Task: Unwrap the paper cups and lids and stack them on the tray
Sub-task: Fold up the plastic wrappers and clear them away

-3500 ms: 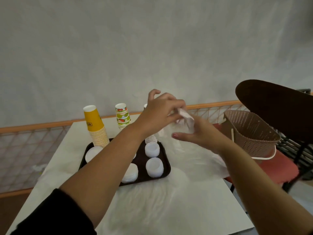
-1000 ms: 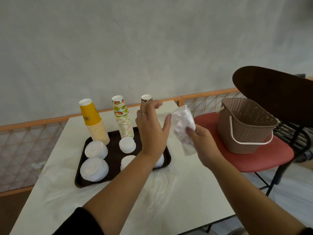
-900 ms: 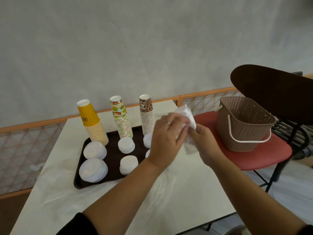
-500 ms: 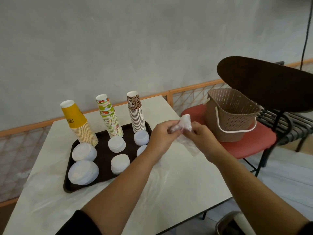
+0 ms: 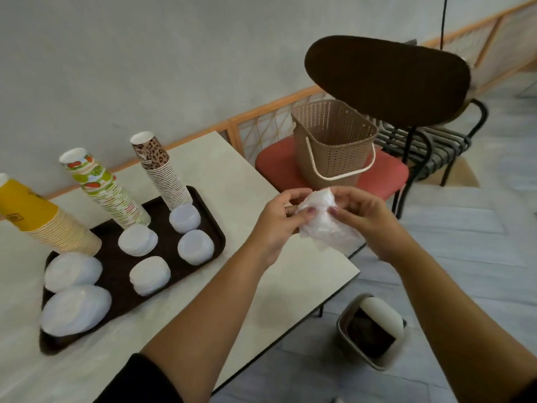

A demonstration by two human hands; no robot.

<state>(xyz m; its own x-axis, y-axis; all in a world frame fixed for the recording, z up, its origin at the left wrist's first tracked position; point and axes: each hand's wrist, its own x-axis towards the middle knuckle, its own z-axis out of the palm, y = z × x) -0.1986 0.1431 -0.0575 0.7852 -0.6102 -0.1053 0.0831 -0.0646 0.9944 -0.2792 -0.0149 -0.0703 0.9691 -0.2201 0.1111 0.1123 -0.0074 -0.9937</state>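
Both my hands are at center frame, past the right edge of the surface [image 5: 220, 175]. Left hand [image 5: 276, 225] and right hand [image 5: 366, 219] each have a grip clamped on the same crumpled plastic wrapper [image 5: 321, 219], fingers curled and pinching it from either side. The wrapper hangs between them, its loose end trailing toward lower right.

Tray [image 5: 203, 205] sits left of center on the surface, dark brown. On its far edge, three cup stacks, rims down: yellow cups [image 5: 43, 225] at far left, partly cut off by the frame; fruit-print cups [image 5: 107, 193] in the middle; leopard-print cups [image 5: 162, 173] on the right. All three appear to lean to the left. In front of them, six piles of white lids [image 5: 151, 274], two rows, largest at lower left.

Around: tan basket [image 5: 334, 144] on the red seat of a chair [image 5: 386, 80], upper right, just behind my hands. Small bin [image 5: 370, 330] on the floor, lower right, below the right forearm. Left forearm crosses the surface's near corner. Nothing between my hands and the tray.
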